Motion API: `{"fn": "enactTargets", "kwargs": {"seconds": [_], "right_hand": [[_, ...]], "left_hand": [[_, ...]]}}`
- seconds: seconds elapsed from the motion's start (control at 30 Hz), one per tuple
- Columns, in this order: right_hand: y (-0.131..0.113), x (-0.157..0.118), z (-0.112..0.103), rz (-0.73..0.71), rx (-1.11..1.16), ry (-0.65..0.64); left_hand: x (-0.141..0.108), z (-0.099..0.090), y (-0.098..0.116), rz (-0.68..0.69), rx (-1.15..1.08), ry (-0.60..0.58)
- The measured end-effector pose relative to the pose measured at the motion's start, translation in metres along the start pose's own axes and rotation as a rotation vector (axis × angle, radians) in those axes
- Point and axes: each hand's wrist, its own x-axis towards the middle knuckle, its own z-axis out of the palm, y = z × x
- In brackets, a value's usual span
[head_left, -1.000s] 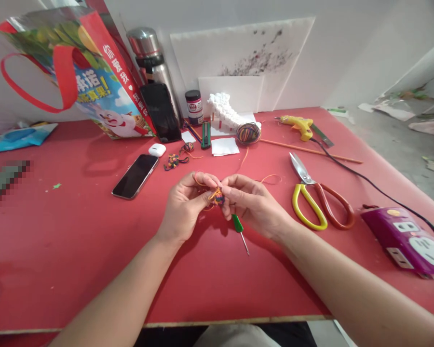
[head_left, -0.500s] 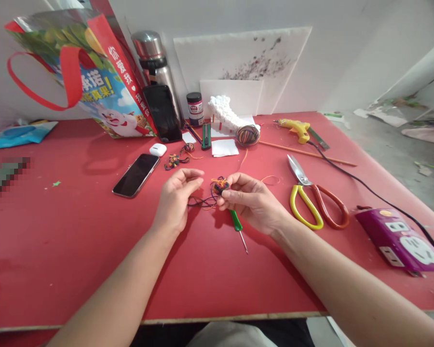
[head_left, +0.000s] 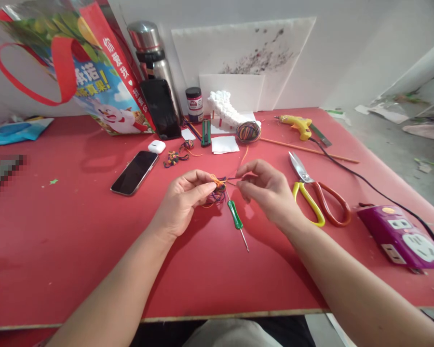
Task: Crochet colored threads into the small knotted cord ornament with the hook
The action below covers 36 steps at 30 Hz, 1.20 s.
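Observation:
A small multicoloured crocheted piece (head_left: 221, 187) is pinched between the thumb and fingers of my left hand (head_left: 184, 200). Loose purple and orange strands hang below it. Just to its right, my right hand (head_left: 267, 190) is closed on a strand of yarn that runs to the piece. On the table below lies a crochet hook (head_left: 235, 215) with a green grip, untouched by either hand. Another strand leads back towards the striped ball of yarn (head_left: 248, 132).
Scissors (head_left: 304, 183) lie right of my right hand, near a glue gun (head_left: 296, 126) and a purple power block (head_left: 401, 236). To the left are a phone (head_left: 134, 173), an earbud case (head_left: 156, 146) and another crocheted piece (head_left: 173, 158). A bag (head_left: 112, 86) and flask (head_left: 162, 72) stand behind.
The crocheted piece has passed from my right hand to my left. My right hand has moved right and now holds a strand. More of the hook shows.

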Motion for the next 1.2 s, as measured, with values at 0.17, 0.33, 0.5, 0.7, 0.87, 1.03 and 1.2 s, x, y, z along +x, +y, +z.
{"fn": "enactTargets", "kwargs": {"seconds": [0.17, 0.33, 0.5, 0.7, 0.87, 1.03, 1.2], "right_hand": [[-0.003, -0.004, 0.001, 0.017, 0.037, -0.251], [0.002, -0.004, 0.001, -0.024, -0.153, -0.253], [-0.003, -0.002, -0.003, -0.179, -0.261, -0.154], [0.001, -0.002, -0.004, -0.340, -0.316, -0.103], [-0.002, -0.005, -0.003, -0.355, -0.319, -0.072], [-0.009, -0.009, 0.000, -0.182, -0.184, -0.069], [-0.012, -0.008, 0.002, 0.026, 0.042, -0.068]], "left_hand": [[-0.001, 0.001, 0.004, -0.029, 0.034, -0.038], [-0.001, 0.003, 0.006, -0.002, 0.107, -0.008], [-0.001, 0.004, 0.006, 0.010, 0.127, -0.009], [-0.002, 0.003, 0.004, 0.018, 0.162, -0.013], [-0.001, 0.001, 0.003, 0.036, 0.183, -0.012], [-0.001, 0.002, 0.003, 0.036, 0.184, -0.020], [-0.003, 0.002, 0.003, 0.017, 0.206, -0.011]]}}
